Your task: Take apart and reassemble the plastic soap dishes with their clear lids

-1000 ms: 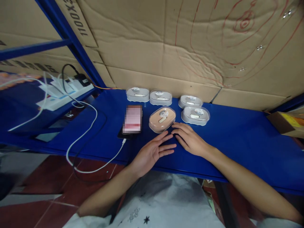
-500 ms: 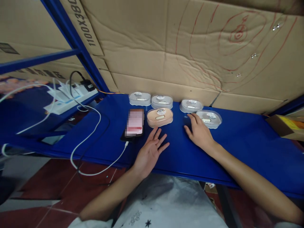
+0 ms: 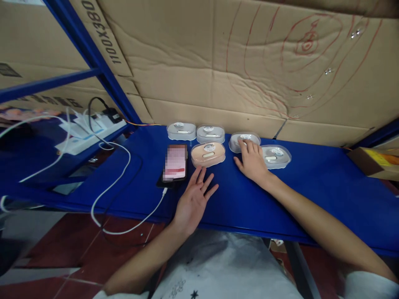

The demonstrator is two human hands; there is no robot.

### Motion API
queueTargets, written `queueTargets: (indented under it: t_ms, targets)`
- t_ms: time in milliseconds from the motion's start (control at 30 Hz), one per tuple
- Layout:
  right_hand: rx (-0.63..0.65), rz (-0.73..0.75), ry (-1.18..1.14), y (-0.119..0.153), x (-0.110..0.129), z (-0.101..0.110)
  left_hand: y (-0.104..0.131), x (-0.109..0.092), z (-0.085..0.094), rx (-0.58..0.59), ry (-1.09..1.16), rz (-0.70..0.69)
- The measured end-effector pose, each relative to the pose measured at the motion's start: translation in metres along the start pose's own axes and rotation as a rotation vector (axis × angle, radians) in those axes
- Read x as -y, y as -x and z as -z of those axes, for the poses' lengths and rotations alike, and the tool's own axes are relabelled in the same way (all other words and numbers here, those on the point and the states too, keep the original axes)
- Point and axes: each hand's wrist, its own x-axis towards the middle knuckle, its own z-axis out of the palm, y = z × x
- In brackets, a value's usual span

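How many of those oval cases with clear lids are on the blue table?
5: the peach case beside the phone; the back-left grey case; the grey case next to it; one grey case partly hidden by the right hand; another grey case right of that hand.

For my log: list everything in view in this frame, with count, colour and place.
Peach case: one, peach under clear lid, right of phone
Grey cases: four, grey under clear lids, three along the back, one nearer at right
Phone: one, black edges, screen lit, left of peach case
White cable: one, white, looping from phone end
Power strip: one, white, far left, with plugs
Table: one, blue, under cases
Cardboard panel: at least one, brown, red drawn lines, behind table
Cardboard box: one, brown, right end
Floor: mostly red tiles, lower left
Left hand: one, bare, open before peach case
Right hand: one, bare, over a grey case
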Motion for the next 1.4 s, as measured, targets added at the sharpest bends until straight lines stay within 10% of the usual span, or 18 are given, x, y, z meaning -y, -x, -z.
queueTargets:
  t_ms: [300,533,967,1400]
  targets:
    - [-0.062,0.140,-0.044,0.025,0.020,0.019,0.003,0.005,0.002,0.061,-0.135,-0.083]
    - [0.060,0.532,-0.365,0.064,0.016,0.057,0.027,0.004,0.003,0.454,-1.161,-0.618]
    - [0.335,0.531,-0.610,0.080,0.020,0.063,0.020,-0.001,0.011,0.450,-1.419,-0.344]
    - [0.426,0.439,-0.767,0.072,0.005,0.052,0.014,-0.006,0.010,0.395,-1.453,-0.400]
